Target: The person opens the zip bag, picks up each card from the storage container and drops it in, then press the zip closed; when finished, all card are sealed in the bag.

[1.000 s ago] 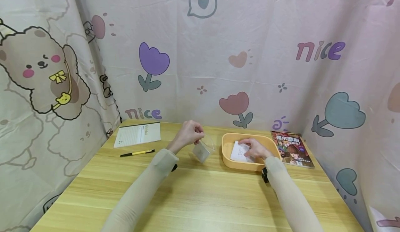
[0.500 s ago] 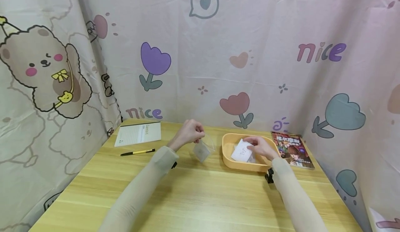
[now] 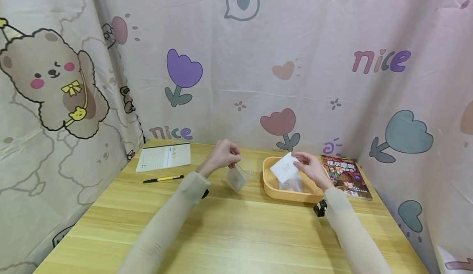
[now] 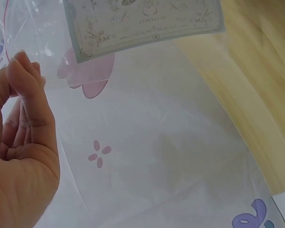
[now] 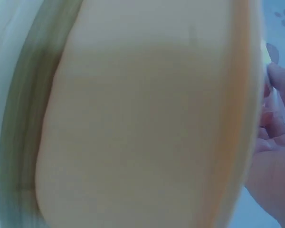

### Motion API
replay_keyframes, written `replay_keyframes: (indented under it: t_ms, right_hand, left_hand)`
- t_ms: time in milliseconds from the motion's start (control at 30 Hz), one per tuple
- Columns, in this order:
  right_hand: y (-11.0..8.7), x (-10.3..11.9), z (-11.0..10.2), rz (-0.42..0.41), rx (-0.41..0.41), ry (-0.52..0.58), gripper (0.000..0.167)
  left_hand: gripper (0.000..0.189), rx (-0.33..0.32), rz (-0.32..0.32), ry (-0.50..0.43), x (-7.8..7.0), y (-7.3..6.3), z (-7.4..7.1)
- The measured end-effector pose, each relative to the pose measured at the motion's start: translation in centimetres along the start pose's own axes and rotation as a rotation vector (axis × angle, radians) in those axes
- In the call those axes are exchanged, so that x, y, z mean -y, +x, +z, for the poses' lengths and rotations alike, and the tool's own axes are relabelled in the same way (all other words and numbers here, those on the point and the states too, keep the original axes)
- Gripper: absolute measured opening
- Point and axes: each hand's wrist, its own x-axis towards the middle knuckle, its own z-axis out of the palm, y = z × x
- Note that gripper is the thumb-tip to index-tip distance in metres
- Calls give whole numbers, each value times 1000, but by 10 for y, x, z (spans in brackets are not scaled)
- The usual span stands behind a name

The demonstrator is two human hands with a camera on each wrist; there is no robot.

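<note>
In the head view my left hand (image 3: 223, 156) pinches the top corner of a clear zip bag (image 3: 236, 179), which hangs above the table. The left wrist view shows a printed card (image 4: 147, 26) inside that bag and a red line along its edge. My right hand (image 3: 312, 169) pinches a flat white square packet (image 3: 285, 168) with a faint drawing, tilted over an orange plastic bin (image 3: 292, 196). Another clear bag (image 3: 291, 183) lies in the bin below it. In the right wrist view the bin's wall (image 5: 142, 133) partly hides my right hand (image 5: 278, 152).
A notebook (image 3: 162, 157) lies at the back left of the wooden table (image 3: 236, 233), with a yellow and black pen (image 3: 163, 179) before it. A comic-style magazine (image 3: 347, 177) is right of the bin. A patterned curtain (image 3: 229, 73) rises behind.
The right hand has raised the white packet from the bin's bottom to above its rim, uncovering the clear bag underneath. The left hand and its zip bag stay nearly in place.
</note>
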Motion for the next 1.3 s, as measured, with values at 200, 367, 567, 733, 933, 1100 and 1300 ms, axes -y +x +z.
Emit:
replay_keyframes:
  t_ms: [200,367,567,733,933,1100,1300]
  right_hand:
    - [-2,16,3,6,-41,92,40]
    - [-5,36,12,-1,-61,216,42]
    - [-10,59,28,-88,-93,349,39]
    - [-14,70,41,-118,-108,449,42]
    - [-15,76,50,-151,-107,450,44]
    - [-15,76,55,-132,-100,429,43]
    - [-16,76,61,-128,-89,426,46]
  left_hand:
    - [10,-11,10,23,-3,0,-3]
    - [9,-2,15,48,-4,1,-4]
    - [9,0,7,46,-5,1,-3]
    - [9,2,-10,50,-5,0,0]
    - [8,-2,-8,37,-6,0,1]
    - [9,-1,-4,28,-5,0,1]
    - [10,-4,8,21,-1,0,4]
